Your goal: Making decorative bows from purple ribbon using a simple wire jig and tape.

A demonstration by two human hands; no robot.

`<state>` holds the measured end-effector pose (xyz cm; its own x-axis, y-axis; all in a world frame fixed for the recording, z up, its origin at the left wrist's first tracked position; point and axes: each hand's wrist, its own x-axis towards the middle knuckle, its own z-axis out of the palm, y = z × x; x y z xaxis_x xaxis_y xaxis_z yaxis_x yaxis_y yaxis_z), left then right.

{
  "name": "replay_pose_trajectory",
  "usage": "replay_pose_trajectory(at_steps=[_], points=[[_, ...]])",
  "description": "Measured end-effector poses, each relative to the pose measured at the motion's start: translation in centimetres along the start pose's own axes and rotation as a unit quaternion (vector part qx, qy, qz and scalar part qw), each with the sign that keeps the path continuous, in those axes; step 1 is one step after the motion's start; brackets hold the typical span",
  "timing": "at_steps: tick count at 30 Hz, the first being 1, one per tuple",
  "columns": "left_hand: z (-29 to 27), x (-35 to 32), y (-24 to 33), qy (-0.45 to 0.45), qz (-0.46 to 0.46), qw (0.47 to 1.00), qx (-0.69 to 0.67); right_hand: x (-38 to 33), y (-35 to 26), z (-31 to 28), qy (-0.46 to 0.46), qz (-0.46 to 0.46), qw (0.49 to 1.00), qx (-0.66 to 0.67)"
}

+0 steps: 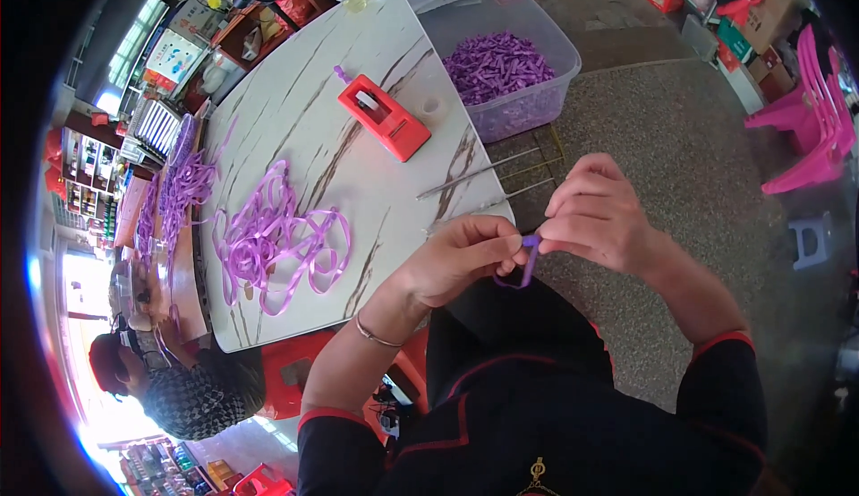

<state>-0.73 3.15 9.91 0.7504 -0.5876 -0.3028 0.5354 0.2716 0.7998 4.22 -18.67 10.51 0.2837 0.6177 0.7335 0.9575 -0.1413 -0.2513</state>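
Note:
Both my hands meet over my lap, just off the table's right edge, around a short purple ribbon (529, 265). My left hand (470, 254) pinches the ribbon between thumb and forefinger, where it looks folded or wound. From the other side, the fingertips of my right hand (595, 218) grip the same ribbon, and a narrow loop of it hangs below. On the table to the left lies a loose, tangled heap of purple ribbon (268, 250). A red tape dispenser (385, 118) stands farther back, with a bit of purple at its far end.
Beyond the table's right edge, a clear plastic bin (528, 120) holds many small purple pieces. Thin metal rods (465, 178) jut past the table (358, 183) edge. Another person (192, 389) sits at the left by more ribbon (183, 178). Pink stools (810, 115) stand far right.

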Motion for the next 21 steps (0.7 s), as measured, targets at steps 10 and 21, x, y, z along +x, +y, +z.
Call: replay_pose_trajectory(at_steps=[10, 21], points=[[-0.5, 2.3, 0.5, -0.031, 0.083, 0.96, 0.265, -2.0, 0.8, -0.3, -0.175, 0.496, 0.661, 0.535], [-2.8, 5.0, -1.7, -0.114, -0.033, 0.989, 0.087, -2.9, 0.3, -0.3, -0.168, 0.342, 0.889, 0.254]])
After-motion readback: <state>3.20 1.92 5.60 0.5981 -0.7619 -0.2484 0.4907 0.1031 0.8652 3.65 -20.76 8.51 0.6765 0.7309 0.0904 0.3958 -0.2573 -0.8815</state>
